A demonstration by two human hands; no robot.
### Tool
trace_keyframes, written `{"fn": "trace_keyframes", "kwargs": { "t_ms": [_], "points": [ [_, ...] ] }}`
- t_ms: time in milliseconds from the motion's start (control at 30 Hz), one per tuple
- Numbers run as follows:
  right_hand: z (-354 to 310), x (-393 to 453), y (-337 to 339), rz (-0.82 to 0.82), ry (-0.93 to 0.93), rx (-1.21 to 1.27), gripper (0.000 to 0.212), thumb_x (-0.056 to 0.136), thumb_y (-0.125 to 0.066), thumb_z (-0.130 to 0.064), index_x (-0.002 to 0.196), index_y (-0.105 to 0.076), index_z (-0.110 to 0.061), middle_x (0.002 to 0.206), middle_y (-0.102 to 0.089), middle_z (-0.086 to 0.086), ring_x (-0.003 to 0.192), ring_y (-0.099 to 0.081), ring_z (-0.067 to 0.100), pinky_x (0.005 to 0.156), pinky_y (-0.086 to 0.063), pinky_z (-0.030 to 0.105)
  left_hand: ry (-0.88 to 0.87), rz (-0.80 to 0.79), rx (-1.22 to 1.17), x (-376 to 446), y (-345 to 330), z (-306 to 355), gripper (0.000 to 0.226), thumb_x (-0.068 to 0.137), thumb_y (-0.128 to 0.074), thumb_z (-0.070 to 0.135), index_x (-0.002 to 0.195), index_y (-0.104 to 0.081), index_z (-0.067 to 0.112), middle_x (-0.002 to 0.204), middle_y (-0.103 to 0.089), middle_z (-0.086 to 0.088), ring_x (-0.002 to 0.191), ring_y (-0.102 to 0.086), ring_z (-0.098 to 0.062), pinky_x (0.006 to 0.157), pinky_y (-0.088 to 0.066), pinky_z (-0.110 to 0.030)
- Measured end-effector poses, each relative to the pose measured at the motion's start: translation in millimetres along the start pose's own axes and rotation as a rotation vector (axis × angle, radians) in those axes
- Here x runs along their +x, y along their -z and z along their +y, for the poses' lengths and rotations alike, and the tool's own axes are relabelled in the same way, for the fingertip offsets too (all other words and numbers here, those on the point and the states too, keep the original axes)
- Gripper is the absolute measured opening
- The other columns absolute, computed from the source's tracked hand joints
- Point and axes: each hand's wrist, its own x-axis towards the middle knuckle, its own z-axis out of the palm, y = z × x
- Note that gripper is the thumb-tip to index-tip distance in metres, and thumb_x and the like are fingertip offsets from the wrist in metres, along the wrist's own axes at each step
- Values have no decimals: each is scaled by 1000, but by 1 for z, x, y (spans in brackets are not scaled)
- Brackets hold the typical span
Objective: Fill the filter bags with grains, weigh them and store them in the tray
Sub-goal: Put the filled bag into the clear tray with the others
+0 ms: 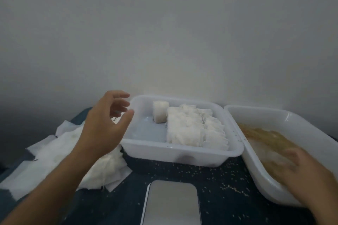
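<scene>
Filter bags (196, 128), filled and packed in rows along the right side of the storage tray (175, 153); one more (160, 114) upright at the far left of those rows, apart from them. Left half of that tray's floor bare.

Left hand (104, 124) raised just beside the tray's left wall, fingers (120, 104) spread and loosely curved, holding nothing. Below and behind it, a loose heap of empty filter bags (54, 153) fanned over the dark desk (228, 204).

Right hand (300, 166) down inside the grain tray (274, 117), resting on or in the grains (270, 137); blurred, so cannot tell whether its fingers are curled round anything or lying flat.

Metal scale platform (172, 204) near the front edge, bare, between the two arms. Spilled grains (215, 175) dotted over the desk in front of both trays.

Risks, as judgement:
- Likely to knock the lone upright bag over if the left hand swings back across the tray wall; narrow base, nothing bracing it.
- Easy to drag several empty bags off the heap at once when reaching for one; thin, overlapping, with strings showing among them.
- More spillage probable if a handful leaves the grain tray over its low front rim.
- Stray grains reaching the scale platform would throw off a weighing.
- Grain tray close to the desk's right edge; pressing on its near rim could tip it.
</scene>
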Motion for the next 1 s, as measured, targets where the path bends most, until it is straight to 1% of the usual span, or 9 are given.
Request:
{"fn": "trace_keyframes", "kwargs": {
  "t_ms": [67,133,300,400,500,633,800,900,1000],
  "points": [
    [9,14,-15,-44,-29,-71,39,94,-67,-39,130,-59,-28,134,-65,1,106,-63,26,91,-52,44,71,54,31,-26,9,-15,32,93,-72,20,118,-56,33,101,-63,20,88,-65,-2,74,-47,-13],
    [19,25,-28,-40,-46,-92,34,91,-67,-43,123,-60,-31,133,-66,-1,101,-62,24,92,-54,46,159,79,68,-48,12,-32,31,93,-72,16,117,-59,29,100,-65,15,88,-64,-4,76,-50,-20],
    [45,50,-48,-43,-21,-76,42,84,-63,-63,113,-57,-33,133,-64,2,110,-64,29,96,-54,52,210,-24,258,-72,19,-77,27,92,-74,22,118,-67,28,107,-63,14,93,-58,-5,83,-45,-23],
    [32,32,-49,62,110,-7,32,89,-63,-48,116,-58,-32,125,-66,4,105,-63,29,93,-55,55,254,-114,344,-69,31,-99,23,93,-71,25,116,-69,32,109,-64,13,96,-56,-7,87,-42,-24],
    [-19,-17,-38,191,301,103,27,95,-62,-40,121,-55,-40,114,-63,-7,102,-64,25,88,-58,54,313,-155,373,-66,40,-111,21,92,-71,27,113,-69,33,104,-65,13,93,-57,-8,83,-42,-24],
    [-99,-83,-44,406,573,273,22,94,-64,-27,114,-68,-22,104,-65,1,83,-61,27,75,-58,47,355,-246,323,-67,45,-114,21,86,-77,36,102,-64,41,96,-61,20,87,-57,-2,77,-45,-22],
    [-133,-109,-75,300,811,393,16,95,-61,-17,103,-72,-9,93,-60,-4,75,-58,20,68,-48,27,223,-533,290,-76,19,-93,21,79,-79,41,97,-68,42,94,-60,22,85,-56,1,74,-46,-18],
    [-131,-114,-90,229,830,461,16,88,-64,-20,102,-71,-16,91,-60,-9,73,-59,10,70,-45,20,117,-626,395,-84,-8,-85,31,84,-76,43,113,-66,40,113,-57,15,106,-50,-8,89,-48,-29],
    [-125,-117,-93,208,826,508,12,90,-66,-21,102,-70,-23,90,-62,-12,79,-61,1,74,-43,12,95,-618,553,-88,-21,-84,30,93,-67,43,120,-65,33,123,-57,5,116,-51,-18,91,-49,-35]
  ]
}}
